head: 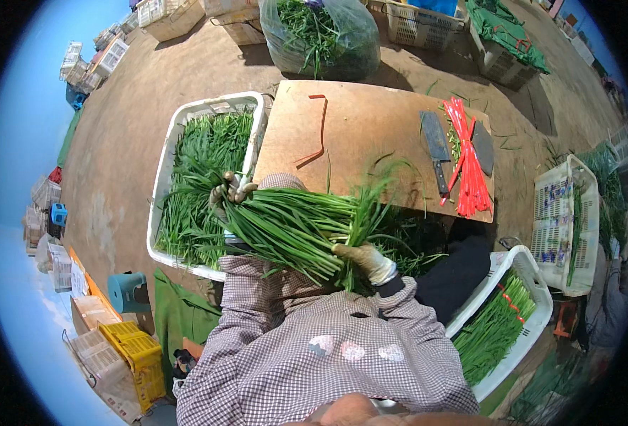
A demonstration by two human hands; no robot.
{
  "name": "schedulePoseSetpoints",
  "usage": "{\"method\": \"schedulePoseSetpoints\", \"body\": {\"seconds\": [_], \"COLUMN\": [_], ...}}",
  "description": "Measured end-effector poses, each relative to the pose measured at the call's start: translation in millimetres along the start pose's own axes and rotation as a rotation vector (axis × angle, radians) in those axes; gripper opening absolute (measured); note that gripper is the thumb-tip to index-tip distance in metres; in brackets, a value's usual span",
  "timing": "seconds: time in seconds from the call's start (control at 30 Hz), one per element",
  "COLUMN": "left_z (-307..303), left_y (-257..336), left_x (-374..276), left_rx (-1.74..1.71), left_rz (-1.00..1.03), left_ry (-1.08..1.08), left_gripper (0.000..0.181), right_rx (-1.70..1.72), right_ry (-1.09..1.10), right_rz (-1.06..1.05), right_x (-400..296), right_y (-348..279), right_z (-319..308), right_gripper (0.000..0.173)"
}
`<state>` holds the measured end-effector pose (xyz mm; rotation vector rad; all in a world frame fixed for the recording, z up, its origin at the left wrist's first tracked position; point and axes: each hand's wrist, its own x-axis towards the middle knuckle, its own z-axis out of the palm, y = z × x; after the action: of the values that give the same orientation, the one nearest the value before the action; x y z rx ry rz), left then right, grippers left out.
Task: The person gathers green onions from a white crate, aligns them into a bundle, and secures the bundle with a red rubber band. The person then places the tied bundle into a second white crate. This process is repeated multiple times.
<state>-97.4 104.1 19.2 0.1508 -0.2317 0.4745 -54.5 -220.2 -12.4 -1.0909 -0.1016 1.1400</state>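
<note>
A thick bunch of long green leafy stalks, like garlic chives (292, 223), lies across my lap. My left hand (231, 191), in a soiled glove, is closed around its leafy end, above a white crate (157, 213) full of the same greens. My gloved right hand (364, 261) grips the pale stem end, where some loose leaves stick out crosswise. Beyond the bunch stands a wooden board (367, 128). On it lie a bent red strip (323, 128), a cleaver (435, 144) with a black handle, and a bundle of red ties (468, 160) over a dark grey blade-like piece (483, 146).
At the right sits a white crate (540, 287) holding greens bound with red ties. Farther right is another white crate (553, 229). A clear plastic bag of greens (322, 42) stands behind the board. A blue stool (127, 293) and yellow crate (138, 357) are at the left.
</note>
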Motion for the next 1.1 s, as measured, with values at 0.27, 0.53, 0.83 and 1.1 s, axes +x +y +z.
{"method": "schedulePoseSetpoints", "body": {"seconds": [0.27,0.53,0.83,1.1], "left_z": [0,6,0,-6], "left_y": [12,6,1,5], "left_x": [9,6,-2,-10], "left_rx": [0.049,0.153,0.033,-0.077], "left_rz": [-0.035,-0.01,0.104,0.209], "left_ry": [-0.124,-0.064,0.014,-0.014], "left_gripper": [0.028,0.031,0.033,0.032], "right_rx": [-0.028,0.059,0.328,0.455], "right_ry": [-0.104,0.0,0.172,0.138], "right_rz": [-0.159,-0.065,-0.116,-0.152], "right_x": [8,-1,17,-13], "right_y": [-10,-16,6,-10], "right_z": [28,54,48,30], "right_gripper": [0.036,0.044,0.028,0.033]}}
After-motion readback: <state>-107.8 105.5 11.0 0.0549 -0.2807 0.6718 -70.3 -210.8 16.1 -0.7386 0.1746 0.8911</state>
